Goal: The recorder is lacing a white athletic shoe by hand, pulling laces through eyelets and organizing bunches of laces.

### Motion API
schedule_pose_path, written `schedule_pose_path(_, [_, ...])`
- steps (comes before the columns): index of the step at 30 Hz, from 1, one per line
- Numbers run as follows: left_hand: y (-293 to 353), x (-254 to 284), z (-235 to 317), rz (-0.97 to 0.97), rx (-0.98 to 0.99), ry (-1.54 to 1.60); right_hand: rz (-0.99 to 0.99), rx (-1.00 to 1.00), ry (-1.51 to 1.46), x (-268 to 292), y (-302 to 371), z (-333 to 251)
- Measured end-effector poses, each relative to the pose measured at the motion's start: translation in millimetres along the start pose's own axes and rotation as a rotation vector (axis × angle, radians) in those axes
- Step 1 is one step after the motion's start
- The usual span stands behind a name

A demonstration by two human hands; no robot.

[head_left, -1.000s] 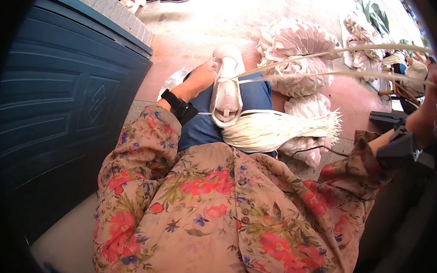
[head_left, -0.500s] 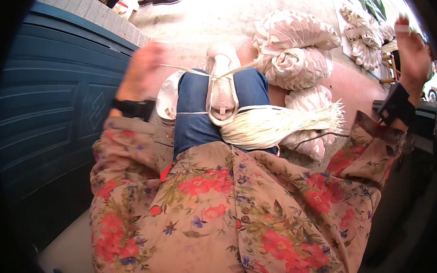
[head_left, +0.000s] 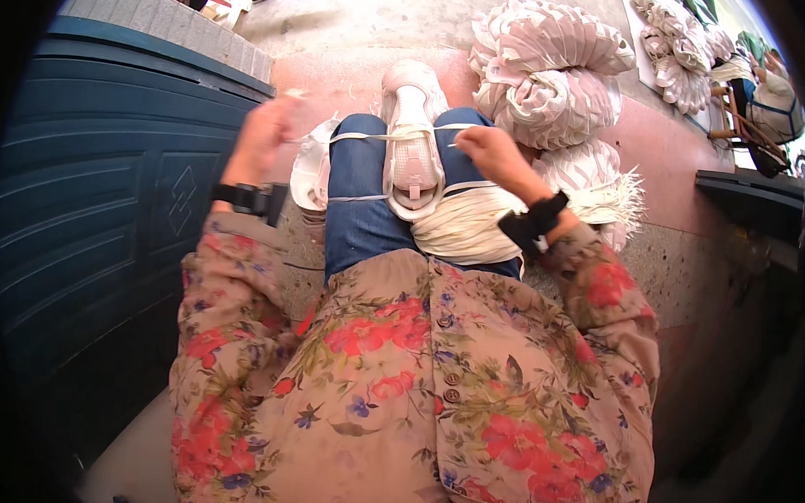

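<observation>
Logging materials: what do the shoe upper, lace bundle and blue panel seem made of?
Shoe upper: probably matte synthetic mesh, given its fine grid. Lace bundle: likely dull textile, given limp strands. Blue panel: perhaps satin painted metal, given crisp relief.

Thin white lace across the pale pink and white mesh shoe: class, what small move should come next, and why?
Perhaps draw both strands gently outward: the lace crosses the shoe, one strand extending toward the left hand, another toward the right hand.

The wearer's two hands (head_left: 263, 138) (head_left: 501, 159), two wristbands (head_left: 242, 198) (head_left: 535, 224) — on the lap (head_left: 354, 232), one shoe upper (head_left: 412, 159), one lace bundle (head_left: 470, 233).
</observation>
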State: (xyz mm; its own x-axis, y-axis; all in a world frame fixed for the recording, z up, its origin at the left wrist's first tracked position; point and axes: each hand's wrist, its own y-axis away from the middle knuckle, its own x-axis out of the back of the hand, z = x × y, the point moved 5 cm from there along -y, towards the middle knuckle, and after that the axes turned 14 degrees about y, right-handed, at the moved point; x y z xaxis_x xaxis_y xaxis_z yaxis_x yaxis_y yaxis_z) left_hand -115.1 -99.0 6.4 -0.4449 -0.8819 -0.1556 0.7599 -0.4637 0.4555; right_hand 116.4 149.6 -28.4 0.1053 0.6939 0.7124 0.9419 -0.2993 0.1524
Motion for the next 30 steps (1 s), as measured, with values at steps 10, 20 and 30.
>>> schedule_pose_path(10, [44.3, -109.2, -64.3, -0.326, 0.153, -0.315, 0.187, 0.011, 0.528, -24.5, -9.6, -26.7])
schedule_pose_path(20, [44.2, -86.6, -67.1, -0.135, -0.216, -0.712, 0.213, 0.432, 1.009, -24.7, -7.8, -63.3])
schedule_pose_path(30, [44.3, -94.8, -69.0, -0.048, -0.314, -0.888, 0.074, 0.617, 1.108, -28.8, -16.8, -71.2])
